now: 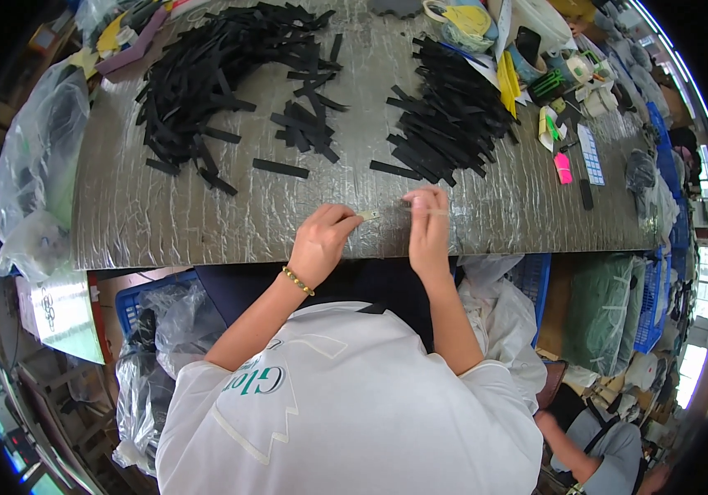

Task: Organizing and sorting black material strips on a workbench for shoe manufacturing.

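Near the front edge of the worktable [230,216], my left hand [321,241] pinches a small, pale, flat piece [369,215] between thumb and fingertips. My right hand [427,227] is just to the right, its fingers bent together; whatever they grip is too blurred to name. A gap separates the two hands. One black strip [280,168] lies flat beyond my left hand, and another strip [395,170] lies beyond my right, by the edge of a pile of black strips [445,124]. At the far left spreads a larger heap of black strips [185,91], with a smaller cluster [304,128] beside it.
Tape rolls [469,21], a yellow sheet [507,82], a phone [527,43] and a pink piece [564,168] crowd the right side. Clear plastic bags [40,140] hang at the left edge. Below right, another person's arm [568,450] shows. Blue crates [128,307] stand under the table.
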Demonstrator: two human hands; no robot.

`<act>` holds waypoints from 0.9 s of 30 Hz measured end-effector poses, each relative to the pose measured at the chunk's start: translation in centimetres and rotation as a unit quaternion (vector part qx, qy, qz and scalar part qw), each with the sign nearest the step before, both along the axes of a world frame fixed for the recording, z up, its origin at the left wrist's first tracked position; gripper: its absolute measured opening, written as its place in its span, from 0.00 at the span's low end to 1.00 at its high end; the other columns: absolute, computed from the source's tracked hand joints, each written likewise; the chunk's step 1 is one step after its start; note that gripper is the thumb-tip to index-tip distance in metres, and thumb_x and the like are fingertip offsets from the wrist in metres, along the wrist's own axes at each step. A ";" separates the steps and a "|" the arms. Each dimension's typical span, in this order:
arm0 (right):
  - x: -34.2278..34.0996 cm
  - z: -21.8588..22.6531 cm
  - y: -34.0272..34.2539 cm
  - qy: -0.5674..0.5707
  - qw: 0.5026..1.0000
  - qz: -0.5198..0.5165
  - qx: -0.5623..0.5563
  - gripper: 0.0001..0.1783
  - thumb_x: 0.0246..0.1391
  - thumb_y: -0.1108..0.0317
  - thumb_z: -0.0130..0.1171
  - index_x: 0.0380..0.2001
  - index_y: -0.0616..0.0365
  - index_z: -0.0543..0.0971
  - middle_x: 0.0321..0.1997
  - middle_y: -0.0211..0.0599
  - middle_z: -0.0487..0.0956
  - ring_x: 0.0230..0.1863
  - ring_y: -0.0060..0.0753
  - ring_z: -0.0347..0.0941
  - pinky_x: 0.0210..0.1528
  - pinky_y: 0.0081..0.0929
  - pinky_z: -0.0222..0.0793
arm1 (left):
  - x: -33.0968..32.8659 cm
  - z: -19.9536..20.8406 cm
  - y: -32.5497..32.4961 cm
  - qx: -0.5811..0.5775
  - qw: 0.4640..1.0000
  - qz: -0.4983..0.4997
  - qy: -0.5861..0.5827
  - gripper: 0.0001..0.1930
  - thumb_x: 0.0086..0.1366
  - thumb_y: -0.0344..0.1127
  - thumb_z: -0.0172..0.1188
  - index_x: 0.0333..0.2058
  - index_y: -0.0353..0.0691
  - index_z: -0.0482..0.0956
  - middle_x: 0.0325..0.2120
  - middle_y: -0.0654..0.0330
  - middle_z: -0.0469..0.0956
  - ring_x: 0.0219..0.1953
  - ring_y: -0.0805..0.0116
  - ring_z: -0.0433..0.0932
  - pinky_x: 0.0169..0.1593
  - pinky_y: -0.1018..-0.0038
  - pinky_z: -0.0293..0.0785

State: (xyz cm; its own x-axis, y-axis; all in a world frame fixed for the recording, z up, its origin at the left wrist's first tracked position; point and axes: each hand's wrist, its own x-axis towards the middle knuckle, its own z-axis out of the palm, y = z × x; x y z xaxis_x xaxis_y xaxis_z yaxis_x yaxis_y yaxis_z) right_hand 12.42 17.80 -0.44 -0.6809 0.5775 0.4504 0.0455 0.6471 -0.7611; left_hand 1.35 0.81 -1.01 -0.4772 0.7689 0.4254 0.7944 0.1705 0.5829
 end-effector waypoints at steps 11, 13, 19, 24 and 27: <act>0.4 0.4 -0.6 -0.109 0.966 0.108 -0.207 0.14 0.67 0.66 0.55 0.39 0.69 0.81 0.33 0.42 0.83 0.34 0.27 0.80 0.37 0.24 0.74 | 0.1 0.0 0.0 -0.029 0.999 0.000 0.018 0.17 0.52 0.21 0.60 0.40 0.42 0.86 0.33 0.61 0.78 0.38 0.59 0.78 0.41 0.65 0.77; 0.3 0.4 -0.7 -0.107 0.964 0.113 -0.214 0.12 0.65 0.68 0.57 0.38 0.70 0.81 0.32 0.41 0.83 0.32 0.28 0.80 0.37 0.24 0.74 | 0.0 0.0 0.0 -0.031 0.999 0.001 0.022 0.17 0.52 0.21 0.59 0.40 0.42 0.86 0.33 0.62 0.78 0.38 0.59 0.77 0.40 0.65 0.77; 0.2 0.2 -0.7 -0.119 0.965 0.104 -0.211 0.11 0.64 0.69 0.58 0.37 0.70 0.81 0.33 0.43 0.82 0.31 0.31 0.80 0.36 0.26 0.74 | 0.0 -0.2 0.0 -0.034 0.998 0.003 0.049 0.17 0.51 0.23 0.58 0.40 0.44 0.85 0.32 0.63 0.76 0.37 0.62 0.77 0.40 0.69 0.78; 0.1 0.1 -0.6 -0.103 0.973 0.106 -0.179 0.11 0.64 0.69 0.57 0.37 0.69 0.81 0.33 0.44 0.83 0.31 0.34 0.80 0.36 0.27 0.74 | 0.0 -0.2 0.1 -0.033 0.998 0.005 0.049 0.16 0.52 0.23 0.58 0.39 0.44 0.85 0.32 0.64 0.76 0.37 0.63 0.77 0.39 0.69 0.78; 0.3 0.5 -0.6 -0.109 0.976 0.113 -0.148 0.11 0.64 0.69 0.57 0.37 0.70 0.81 0.33 0.45 0.83 0.30 0.36 0.80 0.36 0.27 0.74 | 0.0 -0.2 0.0 -0.035 0.998 0.007 0.047 0.16 0.52 0.23 0.58 0.40 0.44 0.85 0.32 0.64 0.76 0.37 0.63 0.77 0.39 0.69 0.78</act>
State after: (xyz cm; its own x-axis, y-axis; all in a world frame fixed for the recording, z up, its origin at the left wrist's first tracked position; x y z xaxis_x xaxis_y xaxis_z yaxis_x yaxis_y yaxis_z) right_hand 12.69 17.19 0.06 -0.8674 0.4839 0.1159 0.1088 0.4118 -0.9047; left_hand 1.34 0.86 -1.22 -0.4488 0.7919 0.4140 0.8419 0.2195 0.4929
